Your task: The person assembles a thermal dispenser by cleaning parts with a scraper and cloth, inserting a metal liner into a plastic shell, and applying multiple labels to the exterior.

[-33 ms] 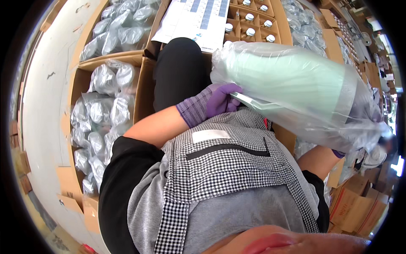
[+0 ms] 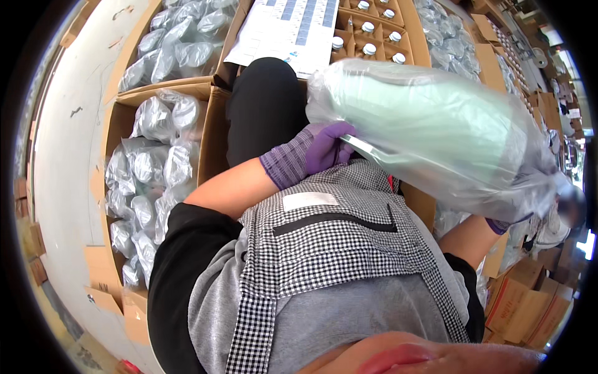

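A large pale green rounded thing (image 2: pixel 430 118) lies inside a clear plastic bag (image 2: pixel 398 171), held up in front of my apron. Its exact kind is blurred by the film. My left hand (image 2: pixel 327 146), in a purple glove, is closed on the near left edge of the bagged thing, thumb on top. My right hand (image 2: pixel 536 171), gloved too, is at the far right end. It shows dimly through the crumpled plastic there, its fingers mostly hidden.
Cartons of plastic-wrapped items (image 2: pixel 149 168) stand on my left. Ahead, a divided carton holds white-capped bottles (image 2: pixel 369 48), beside a printed sheet (image 2: pixel 286 31). More wrapped items (image 2: pixel 445 37) are at the far right. Brown cartons (image 2: pixel 517 299) lie at the lower right.
The bag's right end has shifted slightly left and its film has creased differently around my right hand. My left hand keeps its grip almost in place.
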The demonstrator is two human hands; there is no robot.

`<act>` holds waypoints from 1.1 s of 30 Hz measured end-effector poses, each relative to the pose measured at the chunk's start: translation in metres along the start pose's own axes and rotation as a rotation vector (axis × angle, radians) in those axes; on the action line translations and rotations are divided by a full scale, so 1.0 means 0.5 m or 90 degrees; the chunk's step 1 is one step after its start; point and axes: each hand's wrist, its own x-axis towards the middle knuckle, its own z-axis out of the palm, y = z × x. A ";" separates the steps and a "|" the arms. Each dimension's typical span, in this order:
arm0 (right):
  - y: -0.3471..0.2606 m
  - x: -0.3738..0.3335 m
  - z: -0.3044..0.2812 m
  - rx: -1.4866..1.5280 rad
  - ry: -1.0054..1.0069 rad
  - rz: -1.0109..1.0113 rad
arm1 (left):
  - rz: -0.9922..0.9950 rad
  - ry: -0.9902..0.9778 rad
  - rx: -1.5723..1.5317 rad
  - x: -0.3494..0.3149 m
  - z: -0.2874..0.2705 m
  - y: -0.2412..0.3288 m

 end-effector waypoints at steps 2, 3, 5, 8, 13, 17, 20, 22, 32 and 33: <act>0.027 -0.077 0.013 0.550 -0.223 0.042 | 0.176 0.108 0.308 -0.021 0.034 0.039; 0.041 -0.129 0.057 0.577 -0.337 0.087 | 0.270 0.173 0.466 -0.046 0.068 0.068; 0.040 -0.224 0.106 0.718 -0.515 0.317 | 0.390 0.201 0.874 -0.085 0.107 0.116; -0.105 -0.314 0.143 1.109 -0.438 0.897 | 0.515 0.028 0.745 -0.051 0.036 0.099; -0.006 -0.390 0.197 1.287 -0.606 0.798 | 0.526 0.044 1.129 -0.184 -0.040 0.055; -0.053 -0.375 0.155 1.037 -0.494 0.763 | 0.320 0.224 0.784 -0.300 -0.027 0.102; -0.068 -0.377 0.150 1.105 -0.474 0.880 | 0.277 0.198 0.770 -0.317 -0.070 0.183; -0.026 -0.409 0.156 1.352 -0.558 0.843 | 0.364 0.165 0.771 -0.295 -0.044 0.240; -0.200 -0.316 0.139 1.209 -0.630 0.766 | -0.070 -0.066 0.672 -0.072 0.113 0.372; -0.216 -0.299 0.116 1.189 -0.634 0.742 | -0.157 0.004 0.733 -0.068 0.100 0.408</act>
